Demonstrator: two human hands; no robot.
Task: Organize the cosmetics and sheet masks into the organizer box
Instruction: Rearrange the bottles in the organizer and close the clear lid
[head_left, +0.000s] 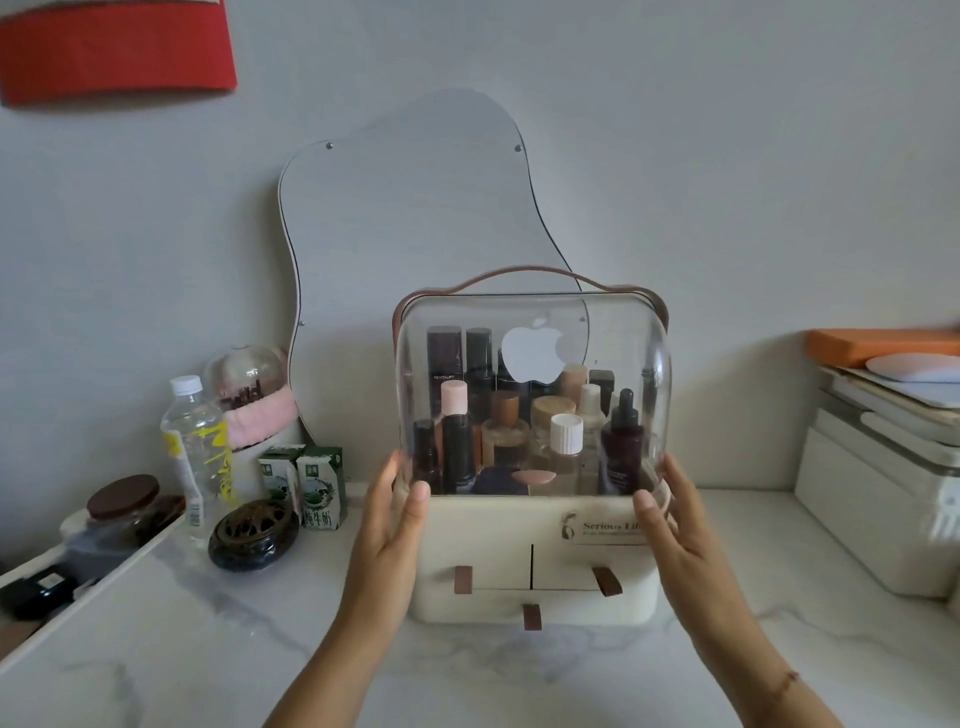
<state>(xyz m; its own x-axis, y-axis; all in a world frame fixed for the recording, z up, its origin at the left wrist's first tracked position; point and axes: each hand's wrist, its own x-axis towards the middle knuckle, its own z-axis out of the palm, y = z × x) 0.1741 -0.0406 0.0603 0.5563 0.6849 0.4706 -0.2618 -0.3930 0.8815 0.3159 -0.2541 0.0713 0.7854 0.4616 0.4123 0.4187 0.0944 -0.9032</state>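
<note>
Step in hand, as judged: closing up. The cosmetics (566, 441) stand packed inside the organizer box (530, 551) at mid-desk (208, 649). My left hand (392, 519) and right hand (670, 525) flank its clear domed cover (519, 312), fingers (417, 492) straight, pressing the lower corners and gripping nothing. Next: seat the slick, rigid cover flush on the matte cream base. No sheet masks visible.

Bare forearms (337, 644), a bare left hand (392, 519) and right hand (672, 525) with short nails; round the right wrist runs a thin reddish-brown band (785, 679).
</note>
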